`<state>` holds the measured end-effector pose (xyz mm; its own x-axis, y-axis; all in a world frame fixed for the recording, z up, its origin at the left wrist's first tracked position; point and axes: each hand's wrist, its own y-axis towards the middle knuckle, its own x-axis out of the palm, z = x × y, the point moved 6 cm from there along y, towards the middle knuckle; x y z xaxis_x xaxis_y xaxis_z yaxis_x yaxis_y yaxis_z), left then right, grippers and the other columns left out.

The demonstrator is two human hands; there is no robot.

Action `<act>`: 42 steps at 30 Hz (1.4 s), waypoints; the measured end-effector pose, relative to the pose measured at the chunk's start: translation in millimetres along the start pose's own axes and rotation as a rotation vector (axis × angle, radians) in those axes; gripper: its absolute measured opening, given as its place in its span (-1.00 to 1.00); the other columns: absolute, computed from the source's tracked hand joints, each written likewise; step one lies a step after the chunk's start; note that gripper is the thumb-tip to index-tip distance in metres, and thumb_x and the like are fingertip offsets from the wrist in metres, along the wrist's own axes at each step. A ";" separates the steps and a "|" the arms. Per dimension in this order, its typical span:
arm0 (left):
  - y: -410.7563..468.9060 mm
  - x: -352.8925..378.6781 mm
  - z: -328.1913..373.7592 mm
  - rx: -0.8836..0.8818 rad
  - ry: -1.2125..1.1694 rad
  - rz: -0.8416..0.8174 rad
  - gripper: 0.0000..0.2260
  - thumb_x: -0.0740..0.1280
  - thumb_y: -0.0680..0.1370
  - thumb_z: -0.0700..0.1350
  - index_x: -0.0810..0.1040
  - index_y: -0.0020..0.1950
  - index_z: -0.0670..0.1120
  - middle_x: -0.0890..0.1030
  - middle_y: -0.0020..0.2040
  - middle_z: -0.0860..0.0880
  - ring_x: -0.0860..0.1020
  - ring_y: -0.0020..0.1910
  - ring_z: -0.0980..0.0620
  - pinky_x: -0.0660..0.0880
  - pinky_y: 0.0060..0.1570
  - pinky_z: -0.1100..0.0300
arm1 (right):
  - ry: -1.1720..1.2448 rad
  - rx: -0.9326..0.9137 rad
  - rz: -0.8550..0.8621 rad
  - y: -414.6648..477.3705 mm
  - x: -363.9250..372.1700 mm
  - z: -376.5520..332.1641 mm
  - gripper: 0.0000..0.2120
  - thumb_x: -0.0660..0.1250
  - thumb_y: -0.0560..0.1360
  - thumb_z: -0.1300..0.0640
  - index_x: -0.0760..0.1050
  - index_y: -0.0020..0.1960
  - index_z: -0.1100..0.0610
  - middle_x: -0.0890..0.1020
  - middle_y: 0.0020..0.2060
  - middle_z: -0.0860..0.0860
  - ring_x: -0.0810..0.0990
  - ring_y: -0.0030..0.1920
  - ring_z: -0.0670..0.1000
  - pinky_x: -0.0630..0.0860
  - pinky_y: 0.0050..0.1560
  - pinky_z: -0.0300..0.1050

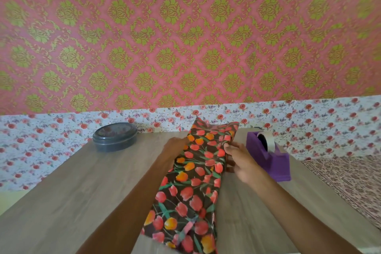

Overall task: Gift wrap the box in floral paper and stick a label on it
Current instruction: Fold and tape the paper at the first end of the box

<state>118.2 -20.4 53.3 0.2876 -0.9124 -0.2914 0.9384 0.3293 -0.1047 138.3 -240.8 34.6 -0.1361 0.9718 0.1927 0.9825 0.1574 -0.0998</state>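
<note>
While the wrapping looks only half settled, the dark oval container at the far left of the desk sits lidded and well apart from the work. Next along, the left hand is laid against the left flank of the parcel. Its fingers vanish behind the paper, so I cannot tell whether they curl or lie flat.

In the middle, running lengthwise away from the person, lies the floral paper, black with red and orange tulips. It is folded round the box so fully that no bare box shows. Its far end stands up in loose points, and its near end lies flat and open toward the person. The right hand clamps the right flank, thumb on top and fingers curled down the side. Just beside it stands the purple tape dispenser with a roll loaded, and beyond that lies a patterned cloth.

To my eye the long seam is being held and the ends are not yet folded. Doing this well means drawing the paper taut across the top with both hands and creasing it sharply along the box edges. The right side should not be let go until the left alone can pin the overlap; the tape is then within easy reach. I can see no label anywhere.
</note>
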 end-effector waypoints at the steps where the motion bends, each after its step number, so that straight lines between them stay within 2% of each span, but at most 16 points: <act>1: -0.1 -5.7 7.1 0.022 -0.064 0.011 -0.58 0.44 0.35 0.15 0.65 0.02 -0.14 0.70 0.01 -0.12 0.67 -0.05 -0.10 0.58 0.13 -0.07 | 0.045 -0.028 -0.002 -0.9 3.5 -10.6 -0.74 0.36 0.56 0.16 0.46 0.23 0.15 0.68 0.01 0.13 0.66 -0.08 0.10 0.59 -0.17 0.04; 3: -2.6 -17.1 29.7 0.074 -0.170 0.025 -0.60 0.40 0.39 0.15 0.65 0.05 -0.11 0.70 0.02 -0.11 0.67 -0.03 -0.11 0.57 0.14 -0.11 | 0.148 -0.080 -0.009 -1.3 12.3 -37.9 -0.57 0.41 0.51 0.28 0.33 0.29 0.13 0.65 -0.01 0.13 0.63 -0.12 0.08 0.55 -0.08 0.09; 6: -9.5 -27.0 79.7 0.221 -0.207 0.041 -0.50 0.34 0.49 0.22 0.48 0.30 -0.06 0.53 0.21 -0.01 0.53 0.15 -0.01 0.44 0.21 -0.04 | 0.223 -0.214 -0.062 -3.7 30.0 -87.7 -0.31 0.51 0.37 0.39 0.26 0.35 0.05 0.57 0.13 0.11 0.64 0.02 0.11 0.58 -0.06 0.15; 9: -17.9 -33.7 128.3 0.369 -0.216 0.078 -0.44 0.33 0.53 0.24 0.32 0.38 -0.06 0.43 0.25 -0.01 0.46 0.11 0.06 0.32 0.12 0.04 | 0.093 -0.393 -0.067 -7.9 48.6 -127.7 -0.37 0.56 0.27 0.41 0.45 0.25 0.09 0.57 0.17 0.07 0.64 0.07 0.12 0.63 -0.05 0.11; 11: -24.0 -39.4 147.9 0.380 -0.270 0.094 -0.20 0.37 0.42 0.36 0.20 0.49 -0.03 0.34 0.39 -0.02 0.37 0.33 -0.04 0.32 0.26 -0.05 | -0.056 -0.539 -0.020 -15.9 56.6 -147.0 -0.37 0.61 0.23 0.36 0.46 0.20 0.07 0.61 0.09 -0.01 0.62 0.06 0.02 0.60 0.02 0.00; 13: -31.3 -43.7 161.0 0.399 -0.356 0.056 -0.12 0.40 0.35 0.41 0.14 0.52 0.05 0.27 0.48 0.00 0.27 0.46 -0.09 0.27 0.38 -0.18 | -0.216 -0.673 0.054 -25.8 61.7 -157.2 -0.29 0.66 0.17 0.27 0.41 0.21 0.05 0.58 0.07 -0.10 0.57 0.06 -0.08 0.53 0.07 -0.12; 17: -48.8 -39.1 172.0 0.482 -0.453 -0.109 -0.25 0.34 0.39 0.32 0.11 0.49 0.21 0.30 0.45 0.08 0.31 0.43 0.01 0.43 0.26 -0.22 | -0.350 -0.896 0.076 -46.7 74.1 -150.4 -0.26 0.69 0.14 0.17 0.29 0.13 0.06 0.59 -0.06 -0.18 0.61 -0.08 -0.26 0.50 -0.11 -0.36; 20: -58.7 -34.2 167.6 0.553 -0.433 -0.173 -0.32 0.28 0.44 0.30 0.06 0.49 0.28 0.28 0.42 0.24 0.27 0.45 0.07 0.48 0.16 -0.12 | -0.339 -0.925 0.114 -54.0 76.4 -132.6 -0.30 0.67 0.19 0.13 0.26 0.11 0.04 0.61 -0.11 -0.10 0.63 -0.12 -0.22 0.52 -0.14 -0.31; 22: -64.0 -30.5 154.7 0.606 -0.357 -0.195 -0.28 0.30 0.50 0.20 -0.06 0.53 0.31 0.15 0.47 0.28 0.23 0.48 0.07 0.45 0.24 -0.13 | -0.306 -0.930 0.177 -58.8 74.2 -121.7 -0.32 0.65 0.20 0.11 0.26 0.10 0.03 0.62 -0.14 -0.08 0.64 -0.14 -0.15 0.52 -0.16 -0.30; 24: -72.3 -29.1 140.5 0.750 -0.247 -0.142 -0.24 0.37 0.56 -0.01 -0.09 0.56 0.27 0.07 0.55 0.18 0.22 0.50 0.04 0.43 0.30 -0.08 | -0.263 -0.920 0.221 -61.9 71.1 -111.2 -0.37 0.63 0.24 0.21 0.27 0.10 0.09 0.60 -0.21 -0.09 0.62 -0.26 -0.23 0.45 -0.28 -0.43; 26: -86.1 -33.7 136.3 0.977 -0.091 0.009 -0.26 0.38 0.56 -0.16 -0.01 0.57 0.14 0.12 0.55 0.11 0.24 0.51 0.00 0.39 0.36 -0.06 | -0.261 -0.917 0.239 -61.9 69.2 -102.4 -0.42 0.60 0.27 0.30 0.29 0.09 0.15 0.58 -0.26 -0.08 0.58 -0.33 -0.31 0.37 -0.38 -0.51; 30: -121.4 -42.7 158.6 1.341 0.412 0.317 -0.27 0.48 0.43 -0.31 0.23 0.51 0.01 0.20 0.51 0.01 0.20 0.51 -0.05 0.31 0.38 -0.11 | -0.298 -0.921 0.276 -53.8 63.2 -85.0 -0.39 0.61 0.22 0.31 0.31 0.09 0.12 0.57 -0.18 -0.16 0.58 -0.19 -0.29 0.39 -0.28 -0.50; 32: -133.8 -45.2 170.7 1.412 0.737 0.456 -0.29 0.54 0.36 -0.25 0.36 0.43 0.08 0.24 0.50 -0.02 0.24 0.47 -0.11 0.27 0.35 -0.07 | -0.307 -0.917 0.252 -52.2 62.3 -80.1 -0.39 0.61 0.22 0.32 0.31 0.10 0.12 0.57 -0.13 -0.17 0.60 -0.16 -0.25 0.43 -0.24 -0.47; 35: -144.0 -44.4 178.9 1.481 1.079 0.525 -0.53 0.57 0.30 -0.10 0.59 0.17 0.14 0.42 0.39 0.00 0.33 0.35 -0.16 0.17 0.35 -0.11 | -0.332 -0.921 0.235 -51.7 60.7 -75.0 -0.40 0.58 0.24 0.37 0.31 0.11 0.16 0.56 -0.11 -0.18 0.59 -0.13 -0.29 0.45 -0.21 -0.48; 38: -149.7 -49.4 183.7 1.519 1.131 0.538 -0.79 0.54 0.30 -0.06 0.66 -0.10 0.13 0.55 0.20 0.03 0.36 0.25 -0.13 0.15 0.30 -0.13 | -0.332 -0.904 0.222 -51.3 59.0 -68.9 -0.41 0.58 0.26 0.35 0.30 0.11 0.11 0.58 -0.12 -0.15 0.62 -0.17 -0.24 0.51 -0.24 -0.39; 42: -146.9 -59.0 171.4 1.495 1.119 0.543 -0.86 0.54 0.35 0.06 0.66 -0.14 0.14 0.54 0.11 0.07 0.40 0.17 -0.11 0.17 0.25 -0.09 | -0.251 -0.902 0.215 -56.5 54.1 -65.0 -0.44 0.57 0.27 0.43 0.30 0.08 0.21 0.55 -0.18 -0.13 0.58 -0.24 -0.38 0.44 -0.33 -0.53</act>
<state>-3.9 -56.6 248.9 0.8913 -0.0593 -0.4496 0.3593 -0.5125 0.7799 83.7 -208.5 114.1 0.1381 0.9899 0.0329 0.7033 -0.1214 0.7005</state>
